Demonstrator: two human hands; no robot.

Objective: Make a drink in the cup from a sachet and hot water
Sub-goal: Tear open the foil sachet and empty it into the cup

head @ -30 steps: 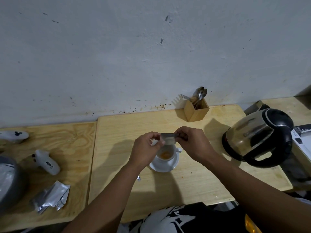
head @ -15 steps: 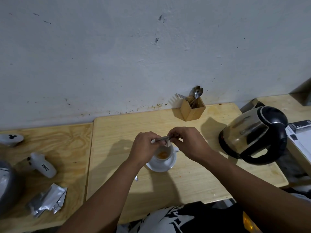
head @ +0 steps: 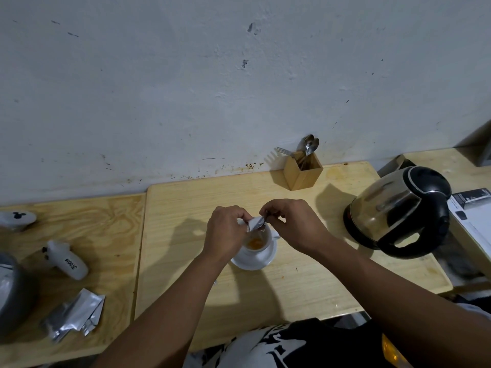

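Note:
A white cup [head: 263,241] stands on a white saucer [head: 256,261] in the middle of the light wooden table, with orange powder at its bottom. Right above the cup's rim, my left hand [head: 225,232] and my right hand [head: 292,224] both pinch a small silver sachet [head: 255,223], which is tilted down toward the cup. A steel and black kettle [head: 398,211] sits on the table to the right, about a hand's width from my right wrist.
A wooden holder with spoons and a fork [head: 303,168] stands at the wall behind the cup. On the left table lie several silver sachets [head: 74,314], a white bottle [head: 67,260] and a grey pot [head: 12,290]. Papers [head: 473,211] lie far right.
The sachet has gone from held flat above the cup to folded and tipped down toward it. Both hands stayed over the cup.

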